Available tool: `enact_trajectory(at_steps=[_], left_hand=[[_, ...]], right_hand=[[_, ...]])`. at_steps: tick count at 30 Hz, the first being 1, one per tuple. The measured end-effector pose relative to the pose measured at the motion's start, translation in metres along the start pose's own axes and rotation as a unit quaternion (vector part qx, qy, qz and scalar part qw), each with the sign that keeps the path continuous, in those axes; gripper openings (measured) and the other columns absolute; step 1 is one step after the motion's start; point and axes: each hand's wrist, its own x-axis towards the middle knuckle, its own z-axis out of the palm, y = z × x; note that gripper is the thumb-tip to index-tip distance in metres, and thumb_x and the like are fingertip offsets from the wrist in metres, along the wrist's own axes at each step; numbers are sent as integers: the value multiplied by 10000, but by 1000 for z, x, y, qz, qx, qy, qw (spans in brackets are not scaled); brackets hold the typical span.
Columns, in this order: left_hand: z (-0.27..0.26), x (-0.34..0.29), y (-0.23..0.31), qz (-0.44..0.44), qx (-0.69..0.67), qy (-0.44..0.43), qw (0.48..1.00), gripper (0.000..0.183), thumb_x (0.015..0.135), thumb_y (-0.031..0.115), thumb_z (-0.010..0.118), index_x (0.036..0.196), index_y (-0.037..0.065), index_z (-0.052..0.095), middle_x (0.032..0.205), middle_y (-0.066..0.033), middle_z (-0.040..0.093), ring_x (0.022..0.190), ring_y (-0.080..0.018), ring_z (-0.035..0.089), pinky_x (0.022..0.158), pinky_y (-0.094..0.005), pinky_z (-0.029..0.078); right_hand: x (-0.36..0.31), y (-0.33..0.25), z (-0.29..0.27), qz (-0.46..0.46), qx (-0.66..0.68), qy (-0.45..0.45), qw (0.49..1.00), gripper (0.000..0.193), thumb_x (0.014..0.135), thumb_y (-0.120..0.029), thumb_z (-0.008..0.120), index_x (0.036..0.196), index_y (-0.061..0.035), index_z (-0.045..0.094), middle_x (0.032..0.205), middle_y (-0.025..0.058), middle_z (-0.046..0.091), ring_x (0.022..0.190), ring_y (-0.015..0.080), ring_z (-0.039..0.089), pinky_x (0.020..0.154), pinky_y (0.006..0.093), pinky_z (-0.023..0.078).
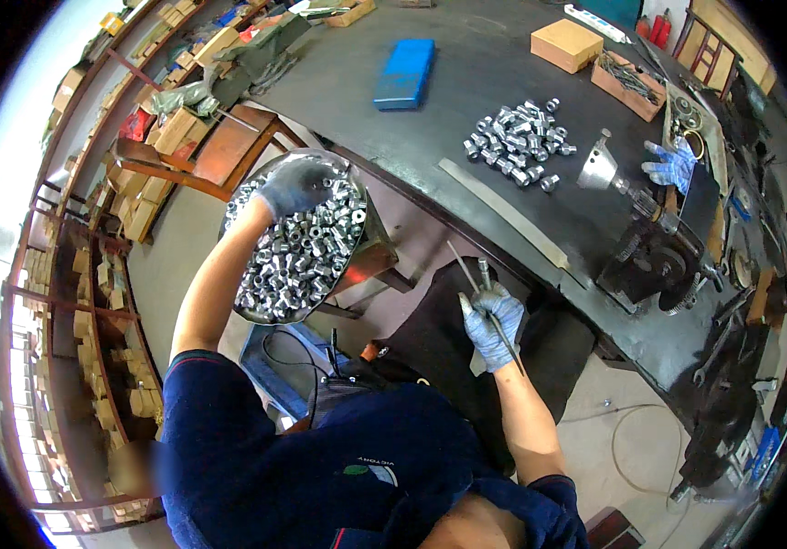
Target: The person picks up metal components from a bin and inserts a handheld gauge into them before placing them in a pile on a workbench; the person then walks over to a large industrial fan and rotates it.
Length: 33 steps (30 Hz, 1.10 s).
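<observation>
I had the left hand (291,192) in the pan (270,319), among the fittings (297,247); from here I couldn't tell whether its fingers were apart. The right hand (494,327) had its fingers clamped around a thin rod (462,264), near the bench (370,137).

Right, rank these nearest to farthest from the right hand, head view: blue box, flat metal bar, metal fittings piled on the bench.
1. Flat metal bar, along the edge of the bench.
2. Piled metal fittings, beyond the bar.
3. Blue box, farther back and left.
</observation>
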Motion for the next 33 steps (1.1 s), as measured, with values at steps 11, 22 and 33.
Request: enact_trajectory(at_steps=[11, 22, 33], left_hand=[[58, -35, -78, -201, -37, -61, 977, 327, 695, 338, 667, 911, 93, 660, 893, -128, 661, 840, -286, 630, 768, -363, 486], [19, -31, -3, -159, -438, 113, 877, 284, 861, 207, 612, 1033, -17, 583, 951, -92, 638, 868, -193, 615, 773, -314, 513], [97, 3, 106, -25, -448, -114, 886, 214, 821, 84, 625, 1000, 5, 539, 896, -52, 590, 835, -121, 569, 751, -265, 472]], right_hand=[[-3, 2, 5, 18, 8, -8, 1000, 201, 632, -82, 743, 572, -36, 556, 557, 111, 522, 494, 233, 518, 504, 292, 429], [-5, 2, 7, 25, 26, -12, 999, 229, 635, -47, 716, 537, -51, 509, 522, 95, 492, 504, 247, 493, 505, 310, 405], [-4, -3, 8, -47, 22, -86, 995, 292, 622, -184, 749, 505, -85, 500, 521, 109, 490, 503, 292, 487, 475, 359, 410]])
